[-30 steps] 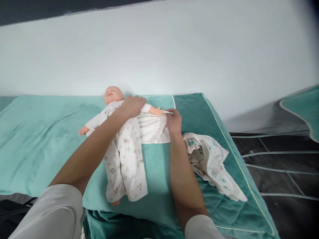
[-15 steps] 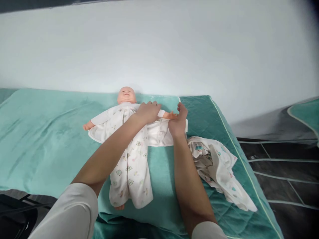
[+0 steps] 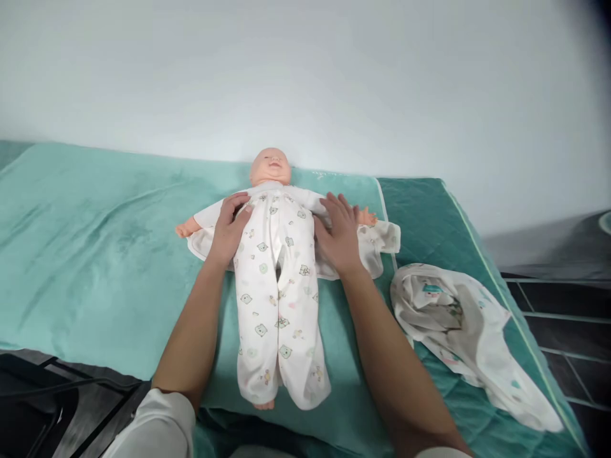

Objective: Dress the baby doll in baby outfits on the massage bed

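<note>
- doll [image 3: 270, 166] flat on its back in the middle of the pale green blanket [image 3: 95, 254], head near the wall and legs toward the person; both arms stretch out sideways in long white sleeves.
- trousers [image 3: 260, 305], white with small printed animal faces, lie over the doll from the chest down; one bare foot [image 3: 264, 404] pokes out of the left leg opening, while the other opening shows none.
- white cloth [image 3: 373, 259] lies spread beneath the doll, showing past it on both sides; on the right it ends in a short sleeve-like piece, just beside the doll's small hand [image 3: 366, 217].
- left hand [image 3: 230, 228] is at the doll's left-hand side by the chest, thumb and fingers parted, close against the trousers' edge.
- right hand [image 3: 340, 232] is on the opposite side, fingers fanned out over the doll's sleeve, thumb by the trousers' edge; how firmly either hand presses cannot be told.
- the two hands are apart, with the doll's body between them.
- printed cloth [image 3: 482, 350], crumpled and off-white, lies to the right of the right forearm, mostly on a darker green quilted cover [image 3: 420, 210].
- beyond the blanket rises a plain pale wall [image 3: 305, 76]; dark floor [image 3: 573, 331] shows at the right, and a black object [image 3: 38, 407], hard to make out, sits at lower left.
</note>
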`<state>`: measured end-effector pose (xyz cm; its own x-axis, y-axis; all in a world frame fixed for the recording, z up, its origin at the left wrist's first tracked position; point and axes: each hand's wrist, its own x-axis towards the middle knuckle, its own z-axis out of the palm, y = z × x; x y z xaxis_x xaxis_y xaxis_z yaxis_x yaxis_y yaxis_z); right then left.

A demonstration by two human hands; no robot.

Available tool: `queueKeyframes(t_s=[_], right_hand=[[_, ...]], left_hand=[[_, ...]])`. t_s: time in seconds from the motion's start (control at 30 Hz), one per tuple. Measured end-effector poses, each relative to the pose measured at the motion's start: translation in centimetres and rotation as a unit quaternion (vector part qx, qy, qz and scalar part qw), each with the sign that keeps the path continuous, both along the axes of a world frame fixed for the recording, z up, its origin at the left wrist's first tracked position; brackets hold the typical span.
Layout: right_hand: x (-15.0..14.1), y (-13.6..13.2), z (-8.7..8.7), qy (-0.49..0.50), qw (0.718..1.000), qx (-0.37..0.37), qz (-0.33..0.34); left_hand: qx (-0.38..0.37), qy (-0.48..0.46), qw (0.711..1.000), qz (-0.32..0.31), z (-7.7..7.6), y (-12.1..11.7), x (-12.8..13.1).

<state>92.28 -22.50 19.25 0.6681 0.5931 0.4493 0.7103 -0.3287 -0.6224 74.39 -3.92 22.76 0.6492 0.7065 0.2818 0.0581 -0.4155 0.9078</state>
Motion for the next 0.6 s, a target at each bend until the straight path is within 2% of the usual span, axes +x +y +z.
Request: queueKeyframes(t_s=[0.07, 0.13, 0.3, 0.43, 0.53, 0.6], right_hand=[[-0.5, 0.3, 0.1, 0.053, 0.995, 0.028, 0.074], [-1.0, 0.5, 0.4, 0.103, 0.986, 0.052, 0.118], [-1.8, 0.3, 1.2, 0.163, 0.971, 0.088, 0.15], [-2.3, 0.2, 2.0, 0.167, 0.962, 0.07, 0.205], [-2.5, 0.3, 2.4, 0.166, 0.957, 0.054, 0.23], [-2.5, 0.3, 2.6, 0.147, 0.965, 0.059, 0.211]], left_hand=[[-0.013, 0.003, 1.0, -0.02, 0.0, 0.1, 0.2], [-0.012, 0.017, 0.999, -0.037, 0.0, 0.2, 0.1], [0.007, 0.031, 0.996, -0.088, 0.3, 0.1, -0.7], [0.018, 0.025, 0.987, -0.156, 1.2, -0.3, -1.2], [0.042, 0.041, 0.984, -0.167, 1.8, -0.4, -1.3], [0.06, 0.046, 0.983, -0.166, 1.9, -0.5, -1.3]])
